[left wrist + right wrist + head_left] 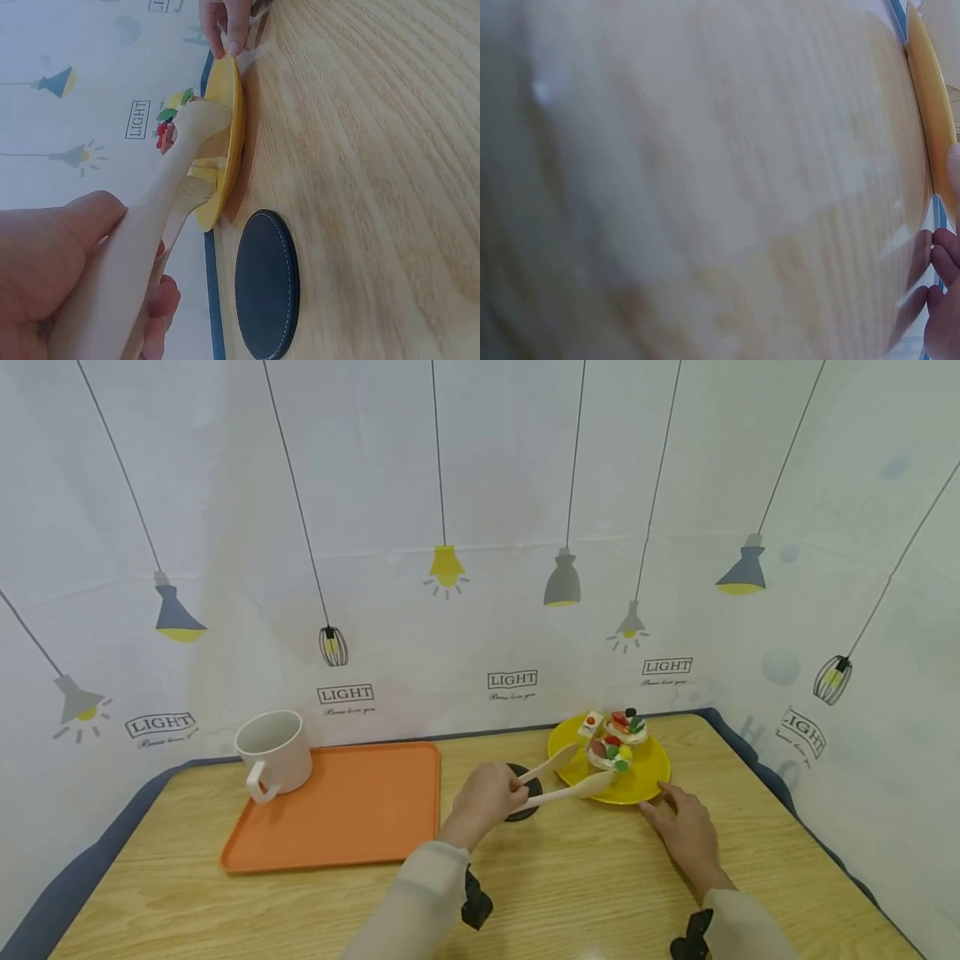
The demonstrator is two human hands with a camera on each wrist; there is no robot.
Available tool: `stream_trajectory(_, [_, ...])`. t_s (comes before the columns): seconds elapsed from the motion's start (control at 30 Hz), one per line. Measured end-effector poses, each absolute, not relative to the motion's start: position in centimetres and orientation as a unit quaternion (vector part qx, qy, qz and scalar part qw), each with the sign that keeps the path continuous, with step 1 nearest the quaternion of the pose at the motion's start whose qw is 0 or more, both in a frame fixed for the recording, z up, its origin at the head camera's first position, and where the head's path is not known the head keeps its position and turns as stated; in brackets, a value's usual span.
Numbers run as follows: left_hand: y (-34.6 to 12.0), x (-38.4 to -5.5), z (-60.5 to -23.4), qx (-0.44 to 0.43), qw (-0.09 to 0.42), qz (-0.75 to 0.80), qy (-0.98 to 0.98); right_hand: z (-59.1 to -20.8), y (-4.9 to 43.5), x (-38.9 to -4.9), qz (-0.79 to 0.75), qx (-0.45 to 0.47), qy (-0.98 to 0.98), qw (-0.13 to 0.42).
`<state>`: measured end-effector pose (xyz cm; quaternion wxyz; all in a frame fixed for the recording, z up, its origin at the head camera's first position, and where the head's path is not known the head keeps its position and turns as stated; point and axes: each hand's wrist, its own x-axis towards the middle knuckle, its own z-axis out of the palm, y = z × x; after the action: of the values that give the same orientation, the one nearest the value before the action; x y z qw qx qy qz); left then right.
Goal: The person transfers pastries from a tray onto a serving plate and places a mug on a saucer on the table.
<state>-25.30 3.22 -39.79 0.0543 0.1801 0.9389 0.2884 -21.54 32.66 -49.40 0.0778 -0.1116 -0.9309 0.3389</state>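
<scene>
My left hand grips cream-coloured tongs, whose two spread arms reach over the near left part of a yellow plate. Several small toy cakes sit on that plate: a fruit-topped one close to the tong tips, another behind it, and a small white piece at the back left. With thumb and fingertips, my right hand pinches the plate's near right rim. In the left wrist view, the tong heads overlap the plate, partly hiding the cakes.
A round black coaster lies on the wooden table, beneath the tongs in the head view. To the left is an orange tray with a white mug on its back left corner. A lamp-patterned cloth hangs behind the table.
</scene>
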Motion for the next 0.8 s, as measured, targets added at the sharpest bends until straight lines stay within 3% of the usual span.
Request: stream_trajectory(0.8, [2.87, -25.43, -39.61, 0.182, 0.074, 0.351, 0.915, -49.31, 32.57, -21.44, 0.335, -0.112, -0.932, 0.081])
